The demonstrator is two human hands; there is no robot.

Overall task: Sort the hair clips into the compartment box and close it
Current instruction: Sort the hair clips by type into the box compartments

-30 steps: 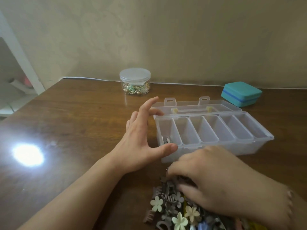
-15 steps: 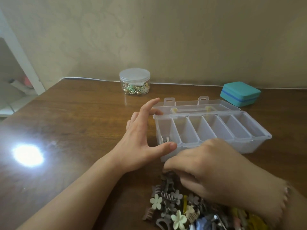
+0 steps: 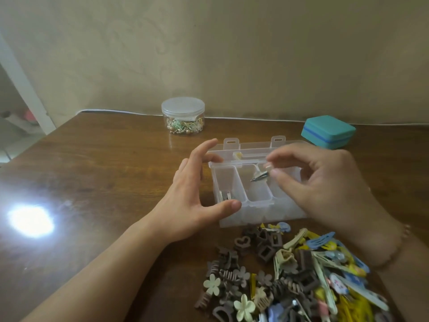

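Now the right hand (image 3: 325, 182) hangs over the open box (image 3: 255, 212), thumb and forefinger pinched on a small silvery clip (image 3: 260, 176) that points down and to the left above the second compartment from the left; the clip is in the air, clear of the compartment floor. The other fingers of that hand curl loosely and cover the right part of the box. The left hand (image 3: 197, 194) is spread wide at the box's left end, thumb on the near corner and fingers reaching round the far corner, bracing it and holding nothing. At least one small clip already lies at the near end of the leftmost compartment, just behind the thumb. The box lid (image 3: 248, 145) lies folded back behind the box, its two latch tabs standing up. The pile (image 3: 290, 275) of unsorted clips sits on the table (image 3: 92, 170) just in front of the box: brown claws, cream and brown flower shapes, and long yellow, blue and cream snap clips to the right. Near the wall, well apart from the box, stand a lidded round jar (image 3: 183, 116) of small trinkets and a closed teal case (image 3: 328, 131).
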